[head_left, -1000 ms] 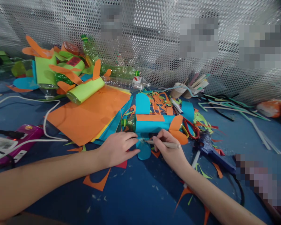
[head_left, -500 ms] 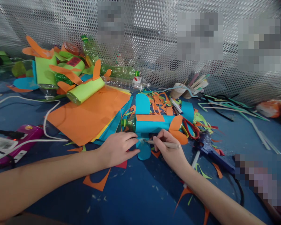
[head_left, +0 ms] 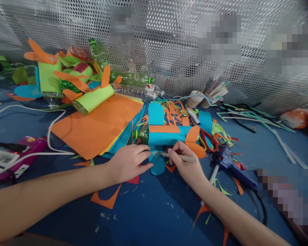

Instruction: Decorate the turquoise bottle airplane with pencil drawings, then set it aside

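A plastic bottle wrapped in blue paper lies on its side, its green-capped neck pointing left. Orange paper fins stick out at its right end, and an orange strip runs along its top. One blue paper wing extends behind it, another blue wing toward me. My right hand pinches a pale pen, whose tip meets pale marks on the near wing. With fingers stretched out, my left hand lies flat at that wing's left edge.
Orange paper sheets lie left of the bottle, with decorated bottles behind. Paper scraps, red-handled scissors and a blue glue gun surround the right side. A purple power strip with cords sits far left.
Both hands and the bottle stay nearly where they were. The pen has barely shifted, its tip still at the pale marks on the near wing.
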Demonstrator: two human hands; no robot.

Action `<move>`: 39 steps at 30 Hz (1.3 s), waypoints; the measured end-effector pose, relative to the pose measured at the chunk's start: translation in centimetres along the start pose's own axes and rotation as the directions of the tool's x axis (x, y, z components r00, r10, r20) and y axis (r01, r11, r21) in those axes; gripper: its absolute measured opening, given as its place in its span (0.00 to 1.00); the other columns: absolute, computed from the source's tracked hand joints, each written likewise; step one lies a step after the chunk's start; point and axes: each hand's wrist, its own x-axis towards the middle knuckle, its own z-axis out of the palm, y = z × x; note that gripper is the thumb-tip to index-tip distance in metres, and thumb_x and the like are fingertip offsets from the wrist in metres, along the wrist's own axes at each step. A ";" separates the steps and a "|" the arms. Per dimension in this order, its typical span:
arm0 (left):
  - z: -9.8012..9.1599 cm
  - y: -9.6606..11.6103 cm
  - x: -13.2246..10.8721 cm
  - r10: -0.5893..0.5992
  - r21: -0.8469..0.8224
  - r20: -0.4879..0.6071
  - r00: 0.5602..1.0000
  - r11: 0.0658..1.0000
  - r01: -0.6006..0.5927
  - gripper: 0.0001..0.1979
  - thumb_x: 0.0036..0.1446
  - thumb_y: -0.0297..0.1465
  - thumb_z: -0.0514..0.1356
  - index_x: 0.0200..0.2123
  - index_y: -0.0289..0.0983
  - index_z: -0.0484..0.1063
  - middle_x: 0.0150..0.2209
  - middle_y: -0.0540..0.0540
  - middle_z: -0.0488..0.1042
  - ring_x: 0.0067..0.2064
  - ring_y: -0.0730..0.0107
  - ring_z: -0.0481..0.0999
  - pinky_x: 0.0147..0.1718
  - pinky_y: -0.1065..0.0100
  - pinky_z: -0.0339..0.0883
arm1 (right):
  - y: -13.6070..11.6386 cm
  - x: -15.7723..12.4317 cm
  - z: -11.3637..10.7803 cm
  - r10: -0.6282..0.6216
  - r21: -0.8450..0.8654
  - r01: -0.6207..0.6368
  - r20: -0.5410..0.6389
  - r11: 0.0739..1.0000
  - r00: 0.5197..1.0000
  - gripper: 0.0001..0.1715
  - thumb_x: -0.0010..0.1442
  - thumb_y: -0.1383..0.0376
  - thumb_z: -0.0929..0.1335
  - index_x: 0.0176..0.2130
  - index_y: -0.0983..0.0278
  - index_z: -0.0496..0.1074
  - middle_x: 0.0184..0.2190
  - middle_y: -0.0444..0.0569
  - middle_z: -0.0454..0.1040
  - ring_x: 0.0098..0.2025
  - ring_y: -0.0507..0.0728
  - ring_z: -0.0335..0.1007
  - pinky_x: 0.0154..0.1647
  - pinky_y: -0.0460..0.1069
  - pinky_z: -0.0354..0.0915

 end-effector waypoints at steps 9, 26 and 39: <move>0.0 0.0 0.0 -0.006 0.000 0.016 1.000 1.000 0.006 0.17 0.62 0.40 0.54 0.43 0.34 0.75 0.45 0.40 0.76 0.41 0.61 0.78 0.37 0.62 0.74 | -0.1 0.0 0.0 -0.004 0.012 0.004 0.000 1.000 1.000 0.16 0.60 0.57 0.64 0.26 0.60 0.57 0.17 0.38 0.62 0.20 0.50 0.57 0.22 0.45 0.55; -0.2 0.1 0.1 -0.009 -0.008 0.006 1.000 1.000 0.009 0.16 0.62 0.39 0.55 0.42 0.34 0.75 0.45 0.41 0.76 0.41 0.60 0.78 0.36 0.62 0.74 | -0.4 -0.1 0.0 0.024 0.005 -0.024 -0.011 1.000 1.000 0.15 0.59 0.57 0.64 0.25 0.60 0.57 0.16 0.38 0.62 0.19 0.50 0.56 0.22 0.46 0.54; 0.0 0.0 0.0 -0.004 0.001 -0.004 1.000 1.000 0.004 0.16 0.62 0.39 0.56 0.42 0.34 0.75 0.45 0.42 0.76 0.40 0.60 0.78 0.35 0.62 0.74 | -0.6 -0.2 0.0 0.036 0.058 -0.038 0.041 0.998 0.999 0.16 0.58 0.57 0.65 0.25 0.60 0.57 0.15 0.38 0.61 0.18 0.49 0.54 0.19 0.44 0.52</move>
